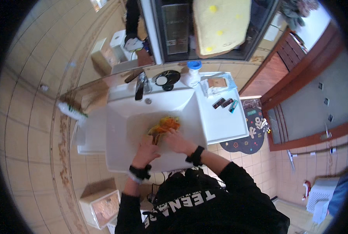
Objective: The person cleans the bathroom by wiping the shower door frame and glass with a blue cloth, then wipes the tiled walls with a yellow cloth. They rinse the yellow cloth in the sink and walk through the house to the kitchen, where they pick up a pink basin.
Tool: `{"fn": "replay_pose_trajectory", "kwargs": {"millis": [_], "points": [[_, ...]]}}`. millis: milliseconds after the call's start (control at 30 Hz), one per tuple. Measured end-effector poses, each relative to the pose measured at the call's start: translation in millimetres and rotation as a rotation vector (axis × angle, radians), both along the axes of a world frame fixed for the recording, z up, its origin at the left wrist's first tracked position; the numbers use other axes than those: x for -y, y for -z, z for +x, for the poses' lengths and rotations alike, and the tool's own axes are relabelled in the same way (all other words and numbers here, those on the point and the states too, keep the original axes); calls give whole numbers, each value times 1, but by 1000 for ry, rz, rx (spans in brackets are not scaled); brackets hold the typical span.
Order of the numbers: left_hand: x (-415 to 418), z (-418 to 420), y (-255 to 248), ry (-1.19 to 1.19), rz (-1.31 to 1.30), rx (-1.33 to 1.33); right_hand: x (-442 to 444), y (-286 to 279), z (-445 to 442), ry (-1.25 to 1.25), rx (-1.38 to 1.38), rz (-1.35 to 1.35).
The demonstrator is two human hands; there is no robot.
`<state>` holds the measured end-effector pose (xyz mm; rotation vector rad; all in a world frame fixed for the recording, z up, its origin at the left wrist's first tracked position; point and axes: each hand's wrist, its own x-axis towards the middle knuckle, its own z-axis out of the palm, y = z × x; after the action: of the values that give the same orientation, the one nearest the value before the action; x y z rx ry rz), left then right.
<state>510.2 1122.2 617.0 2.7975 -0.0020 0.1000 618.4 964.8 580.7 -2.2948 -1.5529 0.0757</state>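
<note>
An orange and yellow cloth [165,124] lies bunched up in cloudy water in a white wash basin [115,140]. My left hand [145,150] grips its near left edge, where a darker fold shows between the hands. On the near right side, my right hand [176,141] has hold of the cloth too, its fingertips partly hidden in the wet fabric. Both wrists wear black bands. Behind the basin, a chrome faucet [143,83] points towards me over the basin's back wall.
Beyond the basin stand a black soap dish [172,76] and a white bottle with a blue cap [193,74]. The right counter [223,125] bears a tissue pack [216,84] and several small boxes [227,103]. A white bottle [71,111] stands at the left by the mirror.
</note>
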Motion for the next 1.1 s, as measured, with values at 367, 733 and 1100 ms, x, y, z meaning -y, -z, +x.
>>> {"fn": "replay_pose_trajectory", "kwargs": {"millis": [367,733,1100], "points": [[17,-25,-16,73,-54,-26,37,-32,-45,166,-210,-81],[198,-4,-27,51,-1129,-258,336,15,-101,851,-437,509],[459,86,-21,406,-1148,-658,607,18,-153,1191,-505,373]]}}
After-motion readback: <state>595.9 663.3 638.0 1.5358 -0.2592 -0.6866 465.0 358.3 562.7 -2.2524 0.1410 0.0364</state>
